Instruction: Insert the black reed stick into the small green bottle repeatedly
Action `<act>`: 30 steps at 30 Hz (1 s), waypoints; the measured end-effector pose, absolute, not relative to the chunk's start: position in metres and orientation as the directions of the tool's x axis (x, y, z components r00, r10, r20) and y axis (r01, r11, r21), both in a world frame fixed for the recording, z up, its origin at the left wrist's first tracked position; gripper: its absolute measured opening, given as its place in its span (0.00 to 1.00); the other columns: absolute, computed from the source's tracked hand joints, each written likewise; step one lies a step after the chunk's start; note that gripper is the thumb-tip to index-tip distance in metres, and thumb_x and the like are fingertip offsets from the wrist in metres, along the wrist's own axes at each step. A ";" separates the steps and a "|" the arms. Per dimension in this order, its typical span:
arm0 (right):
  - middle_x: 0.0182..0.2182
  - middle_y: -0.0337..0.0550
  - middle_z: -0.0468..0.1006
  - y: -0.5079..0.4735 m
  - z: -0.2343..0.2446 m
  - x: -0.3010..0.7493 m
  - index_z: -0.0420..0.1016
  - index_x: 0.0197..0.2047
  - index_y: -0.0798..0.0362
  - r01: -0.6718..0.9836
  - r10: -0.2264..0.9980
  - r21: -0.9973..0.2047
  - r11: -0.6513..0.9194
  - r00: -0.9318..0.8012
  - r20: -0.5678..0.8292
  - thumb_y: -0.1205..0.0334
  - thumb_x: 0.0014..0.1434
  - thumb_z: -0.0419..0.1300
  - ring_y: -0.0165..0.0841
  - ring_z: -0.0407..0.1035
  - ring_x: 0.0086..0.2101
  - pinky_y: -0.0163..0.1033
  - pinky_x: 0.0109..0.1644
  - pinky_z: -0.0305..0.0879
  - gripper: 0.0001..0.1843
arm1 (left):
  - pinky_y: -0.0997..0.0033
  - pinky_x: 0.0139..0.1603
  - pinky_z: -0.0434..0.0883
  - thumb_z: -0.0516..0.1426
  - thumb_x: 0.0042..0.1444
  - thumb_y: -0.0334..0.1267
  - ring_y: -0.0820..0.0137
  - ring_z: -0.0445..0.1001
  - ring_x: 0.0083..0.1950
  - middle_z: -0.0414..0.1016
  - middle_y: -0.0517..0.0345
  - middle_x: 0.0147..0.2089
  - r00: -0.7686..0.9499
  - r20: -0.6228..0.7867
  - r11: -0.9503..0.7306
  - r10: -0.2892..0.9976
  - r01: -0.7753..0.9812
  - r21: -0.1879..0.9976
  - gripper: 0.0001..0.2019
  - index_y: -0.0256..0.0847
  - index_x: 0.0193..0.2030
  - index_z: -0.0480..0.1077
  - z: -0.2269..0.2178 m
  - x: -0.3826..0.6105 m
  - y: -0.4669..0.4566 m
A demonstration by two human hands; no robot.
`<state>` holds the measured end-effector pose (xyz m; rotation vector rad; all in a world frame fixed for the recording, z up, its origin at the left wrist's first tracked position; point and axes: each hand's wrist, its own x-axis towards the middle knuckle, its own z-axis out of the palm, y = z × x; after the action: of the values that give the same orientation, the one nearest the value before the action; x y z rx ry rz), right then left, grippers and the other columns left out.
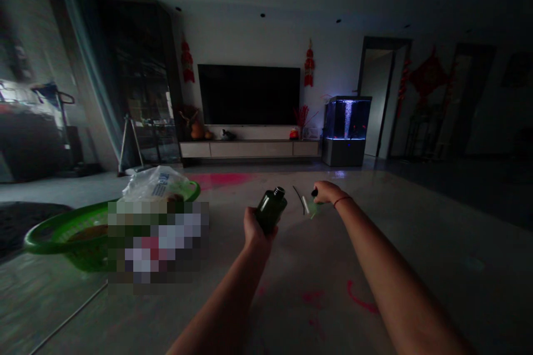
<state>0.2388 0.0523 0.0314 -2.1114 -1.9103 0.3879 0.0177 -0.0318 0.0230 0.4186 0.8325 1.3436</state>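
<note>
The left hand is wrapping its fingers around a green bottle, which is leaning rightward above the pale surface, its neck showing no cap. The right hand is apparently pinching a small dark part; a pale green piece is showing just beneath, and the dimness is hiding whether the two are joined. Caution: with the neck uncapped, a steeper tilt could be spilling any contents. A slackening left grip could be dropping the glossy bottle. A low right-hand sweep could be displacing the white stick nearby
</note>
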 end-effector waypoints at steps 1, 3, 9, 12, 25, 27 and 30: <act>0.37 0.47 0.75 0.051 0.031 0.241 0.74 0.36 0.53 0.928 0.994 -0.357 -0.103 0.108 -0.005 0.68 0.36 0.65 0.40 0.66 0.44 0.33 0.37 0.63 0.19 | 0.78 0.13 0.56 0.45 0.48 0.40 0.68 0.69 0.19 0.68 0.54 0.22 0.008 -0.289 0.217 0.957 -0.680 0.700 0.14 0.34 0.36 0.65 0.023 0.018 -0.032; 0.35 0.48 0.76 0.048 0.028 0.246 0.74 0.35 0.55 0.935 0.992 -0.336 -0.116 0.127 0.011 0.68 0.36 0.64 0.40 0.67 0.42 0.33 0.37 0.62 0.18 | 0.78 0.13 0.56 0.45 0.48 0.40 0.68 0.69 0.20 0.68 0.53 0.23 0.013 -0.291 0.222 0.957 -0.679 0.700 0.14 0.34 0.36 0.64 0.023 0.017 -0.032; 0.33 0.49 0.76 0.049 0.023 0.251 0.73 0.34 0.58 0.930 0.992 -0.351 -0.107 0.122 0.020 0.67 0.35 0.65 0.40 0.69 0.39 0.35 0.37 0.63 0.18 | 0.78 0.14 0.56 0.46 0.47 0.39 0.67 0.70 0.20 0.68 0.54 0.23 0.000 -0.290 0.211 0.957 -0.686 0.696 0.14 0.34 0.36 0.64 0.024 0.017 -0.033; 0.44 0.54 0.71 0.050 0.033 0.244 0.68 0.46 0.59 0.916 0.994 -0.400 -0.037 0.076 0.082 0.61 0.38 0.65 0.40 0.65 0.45 0.36 0.43 0.62 0.28 | 0.78 0.13 0.56 0.45 0.48 0.39 0.66 0.70 0.20 0.68 0.52 0.23 0.002 -0.297 0.216 0.955 -0.691 0.690 0.14 0.33 0.37 0.65 0.024 0.017 -0.033; 0.42 0.47 0.71 -0.005 0.107 0.172 0.62 0.51 0.57 0.492 0.720 -0.691 0.529 -0.691 0.059 0.58 0.40 0.65 0.31 0.66 0.41 0.36 0.46 0.62 0.34 | 0.78 0.14 0.56 0.45 0.48 0.40 0.69 0.68 0.19 0.68 0.54 0.21 0.021 -0.304 0.232 0.952 -0.698 0.677 0.15 0.34 0.36 0.66 0.027 0.020 -0.035; 0.41 0.46 0.72 -0.006 0.108 0.165 0.63 0.51 0.57 0.542 0.729 -0.631 0.555 -0.682 0.055 0.57 0.39 0.66 0.32 0.66 0.40 0.36 0.45 0.62 0.35 | 0.79 0.14 0.56 0.45 0.48 0.39 0.69 0.68 0.19 0.68 0.54 0.21 0.027 -0.302 0.235 0.953 -0.697 0.677 0.14 0.34 0.36 0.66 0.027 0.021 -0.035; 0.41 0.46 0.72 -0.005 0.105 0.162 0.64 0.49 0.57 0.597 0.760 -0.571 0.563 -0.645 0.075 0.56 0.38 0.66 0.31 0.66 0.39 0.35 0.43 0.62 0.34 | 0.79 0.14 0.57 0.46 0.47 0.39 0.70 0.68 0.19 0.68 0.55 0.21 0.043 -0.291 0.236 0.956 -0.703 0.671 0.14 0.35 0.36 0.66 0.026 0.021 -0.036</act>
<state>0.1619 -0.0051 0.1054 -1.1157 -2.4866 0.7352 0.0213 -0.0358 0.0260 0.3943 0.7957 1.3189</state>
